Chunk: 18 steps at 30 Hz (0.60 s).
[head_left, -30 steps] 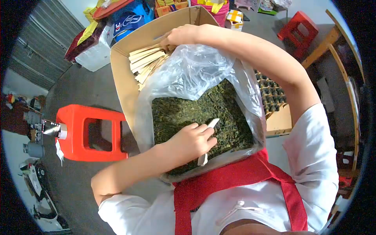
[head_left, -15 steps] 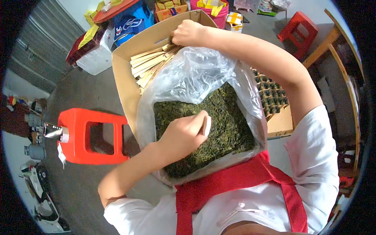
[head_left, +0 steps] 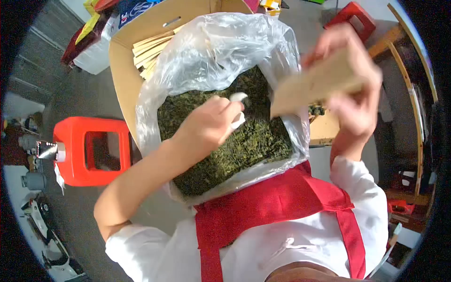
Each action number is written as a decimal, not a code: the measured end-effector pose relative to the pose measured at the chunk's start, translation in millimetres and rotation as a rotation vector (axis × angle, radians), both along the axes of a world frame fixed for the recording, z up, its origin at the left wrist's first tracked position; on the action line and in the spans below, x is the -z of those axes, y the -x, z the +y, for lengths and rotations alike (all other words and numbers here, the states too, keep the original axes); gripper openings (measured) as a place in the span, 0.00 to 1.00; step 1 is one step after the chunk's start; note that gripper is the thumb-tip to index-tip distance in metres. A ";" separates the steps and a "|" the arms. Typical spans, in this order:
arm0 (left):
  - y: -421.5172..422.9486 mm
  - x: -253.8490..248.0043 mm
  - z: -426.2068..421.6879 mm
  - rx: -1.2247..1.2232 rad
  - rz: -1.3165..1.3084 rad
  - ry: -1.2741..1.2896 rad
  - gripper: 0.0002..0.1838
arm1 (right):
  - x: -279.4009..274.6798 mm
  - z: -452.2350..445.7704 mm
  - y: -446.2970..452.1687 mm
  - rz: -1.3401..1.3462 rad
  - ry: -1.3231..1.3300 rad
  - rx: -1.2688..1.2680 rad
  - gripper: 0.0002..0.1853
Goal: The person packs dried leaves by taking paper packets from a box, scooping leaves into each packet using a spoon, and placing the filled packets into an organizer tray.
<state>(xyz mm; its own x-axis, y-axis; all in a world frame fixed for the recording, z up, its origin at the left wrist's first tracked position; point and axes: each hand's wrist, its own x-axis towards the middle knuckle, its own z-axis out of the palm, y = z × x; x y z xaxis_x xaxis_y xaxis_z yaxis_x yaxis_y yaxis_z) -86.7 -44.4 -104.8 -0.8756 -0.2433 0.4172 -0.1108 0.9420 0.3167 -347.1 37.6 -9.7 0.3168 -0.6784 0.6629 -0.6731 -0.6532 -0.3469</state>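
Observation:
My left hand is closed round a white scoop, just above a mass of dried green tea leaves. The leaves lie in a clear plastic bag, whose top is folded back inside a cardboard box. To the right of that bag, my right hand grips a flat brown paper bag; both are smeared by motion. A fanned stack of similar flat paper bags stands in the box's far left part, partly covered by the plastic.
A red plastic stool with a phone at its edge stands to the left. Behind my right hand, a tray of filled bags shows in part. Another red stool and a wooden shelf frame are at the right.
My right hand has moved from the paper bag stack at the box's far side to the right, bringing one paper bag. The left hand stays over the leaves with the scoop. The view has shifted.

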 end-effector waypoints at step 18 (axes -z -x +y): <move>-18.1 8.7 15.7 -0.406 0.006 -1.555 0.15 | 62.2 18.6 -42.7 0.014 -0.283 0.098 0.11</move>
<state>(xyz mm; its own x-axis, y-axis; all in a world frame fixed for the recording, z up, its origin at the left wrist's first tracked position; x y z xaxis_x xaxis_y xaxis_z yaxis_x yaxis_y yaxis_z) -68.6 -28.7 -113.5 -0.6501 -0.6184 -0.4415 -0.2563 -0.3686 0.8936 -304.4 56.2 -71.9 0.2482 -0.8633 0.4394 -0.7340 -0.4636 -0.4963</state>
